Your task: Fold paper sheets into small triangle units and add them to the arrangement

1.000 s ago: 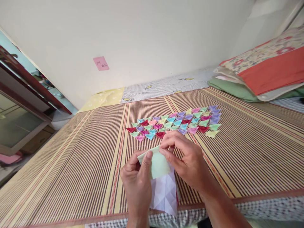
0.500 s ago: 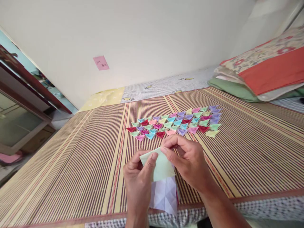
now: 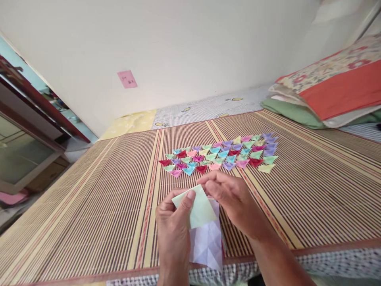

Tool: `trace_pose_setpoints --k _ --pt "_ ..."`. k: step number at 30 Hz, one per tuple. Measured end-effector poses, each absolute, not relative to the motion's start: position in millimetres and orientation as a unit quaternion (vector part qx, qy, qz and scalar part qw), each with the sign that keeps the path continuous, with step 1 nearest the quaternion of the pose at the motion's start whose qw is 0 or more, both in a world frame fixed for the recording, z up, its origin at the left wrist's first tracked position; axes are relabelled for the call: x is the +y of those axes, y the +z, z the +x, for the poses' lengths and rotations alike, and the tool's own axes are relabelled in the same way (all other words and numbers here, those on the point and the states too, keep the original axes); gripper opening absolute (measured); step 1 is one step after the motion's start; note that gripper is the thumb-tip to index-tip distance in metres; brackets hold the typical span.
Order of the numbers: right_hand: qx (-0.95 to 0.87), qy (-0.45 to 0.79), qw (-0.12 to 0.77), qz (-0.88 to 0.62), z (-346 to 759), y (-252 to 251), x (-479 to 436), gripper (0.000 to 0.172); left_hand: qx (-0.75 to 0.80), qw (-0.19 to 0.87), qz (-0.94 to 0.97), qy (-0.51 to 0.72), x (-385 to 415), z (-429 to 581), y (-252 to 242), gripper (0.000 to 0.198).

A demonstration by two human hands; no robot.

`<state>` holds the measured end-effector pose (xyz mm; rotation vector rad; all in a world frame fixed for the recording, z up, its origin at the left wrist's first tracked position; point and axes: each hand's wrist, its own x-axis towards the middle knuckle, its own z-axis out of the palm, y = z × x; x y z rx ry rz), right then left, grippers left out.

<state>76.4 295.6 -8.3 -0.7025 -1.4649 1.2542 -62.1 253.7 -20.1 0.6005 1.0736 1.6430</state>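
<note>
A small light green sheet of paper (image 3: 201,210) is pinched in my left hand (image 3: 175,220), the thumb flat on its face and the fingers behind. My right hand (image 3: 230,196) is at the sheet's upper right edge, fingers curled and bent together at the top corner; part of their grip is hidden. Below the green sheet lies creased lilac paper (image 3: 205,246) on the mat's near edge, with a thin pinkish-red edge showing beside it. Beyond my hands, several folded paper pieces (image 3: 211,157) of many colours are lined up in rows.
The striped bamboo mat (image 3: 98,206) covers the surface, with checked cloth (image 3: 336,262) along its near edge. Folded bedding (image 3: 342,93) is stacked at the right. A pink note (image 3: 127,79) is on the wall behind. At the left is a doorway (image 3: 71,115).
My right thumb has slid off the sheet's face toward its right edge. The green sheet has tilted and shifted slightly left, and more of the lilac paper shows at its right.
</note>
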Motion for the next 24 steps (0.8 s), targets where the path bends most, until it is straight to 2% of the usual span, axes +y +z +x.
trace_pose_setpoints --k 3,7,14,17,20,22,24 --pt "-0.638 0.497 0.495 -0.320 72.1 -4.6 291.4 0.025 0.441 0.528 0.256 0.679 253.9 -61.8 -23.4 0.028" --pt "-0.663 0.385 0.528 -0.366 62.0 -8.0 286.1 0.027 0.463 0.500 0.294 0.670 252.0 -60.6 -28.2 0.030" --pt "-0.689 0.181 0.570 -0.410 51.8 -28.4 285.9 0.015 0.591 0.260 0.410 0.644 243.4 -51.2 -19.9 0.029" --pt "-0.703 0.157 0.569 -0.396 54.5 -29.8 288.9 0.013 0.612 0.144 0.447 0.637 243.0 -50.3 -18.4 0.025" --pt "-0.706 0.177 0.560 -0.396 59.0 -25.9 290.7 0.015 0.605 0.074 0.481 0.630 244.2 -53.5 -20.2 0.031" --pt "-0.702 0.202 0.555 -0.398 60.9 -22.7 291.0 0.018 0.601 0.082 0.483 0.631 245.3 -57.0 -22.3 0.037" --pt "-0.697 0.227 0.551 -0.399 61.5 -20.5 290.8 0.021 0.598 0.154 0.463 0.636 246.6 -61.0 -24.5 0.047"
